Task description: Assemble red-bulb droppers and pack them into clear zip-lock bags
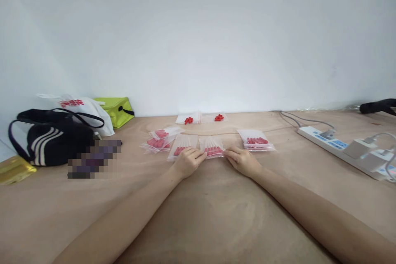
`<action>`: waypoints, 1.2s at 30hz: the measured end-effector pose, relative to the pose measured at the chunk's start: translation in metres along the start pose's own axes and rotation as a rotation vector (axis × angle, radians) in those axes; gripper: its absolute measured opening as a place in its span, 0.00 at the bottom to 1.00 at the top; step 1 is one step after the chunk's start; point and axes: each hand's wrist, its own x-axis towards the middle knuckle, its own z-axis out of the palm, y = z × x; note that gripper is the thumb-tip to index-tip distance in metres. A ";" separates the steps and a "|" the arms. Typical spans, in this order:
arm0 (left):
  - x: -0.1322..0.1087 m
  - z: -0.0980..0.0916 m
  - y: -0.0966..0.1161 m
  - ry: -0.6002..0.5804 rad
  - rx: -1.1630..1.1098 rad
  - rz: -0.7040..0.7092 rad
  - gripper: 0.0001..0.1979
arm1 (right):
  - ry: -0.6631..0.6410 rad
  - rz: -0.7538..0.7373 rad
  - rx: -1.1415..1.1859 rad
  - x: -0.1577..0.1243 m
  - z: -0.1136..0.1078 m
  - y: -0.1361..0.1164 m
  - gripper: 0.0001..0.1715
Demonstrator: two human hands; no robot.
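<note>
A clear plastic bag [211,142] with a row of red pieces lies flat in the middle of the table. My left hand [189,162] pinches its near left corner, and my right hand [242,161] pinches its near right corner. Just left of it, partly behind my left hand, is another bag [186,140] of red pieces. Further left, several filled bags [161,138] overlap in a loose pile. To the right of my right hand sits a stack of filled bags [256,140]. Two bags holding small heaps of red pieces [188,120] [219,117] lie by the wall.
A black bag [58,138], a white bag [95,111] and a green box bag [119,111] stand at the left, near a blurred flat item [94,159] and a yellow packet [15,170]. On the right lies a white power strip [337,148] with chargers and cables.
</note>
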 end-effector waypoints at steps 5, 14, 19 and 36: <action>-0.003 0.000 -0.005 -0.054 0.046 0.019 0.14 | -0.016 -0.159 -0.223 0.003 -0.003 0.002 0.15; -0.001 -0.001 -0.007 -0.102 -0.009 0.035 0.13 | 0.008 -0.209 -0.329 0.007 -0.009 0.000 0.14; 0.002 0.000 -0.002 -0.037 -0.069 -0.045 0.10 | 0.037 -0.155 -0.289 0.009 -0.006 -0.004 0.13; 0.012 0.006 0.004 0.004 0.003 0.144 0.11 | 0.034 -0.203 -0.199 0.021 0.002 -0.020 0.13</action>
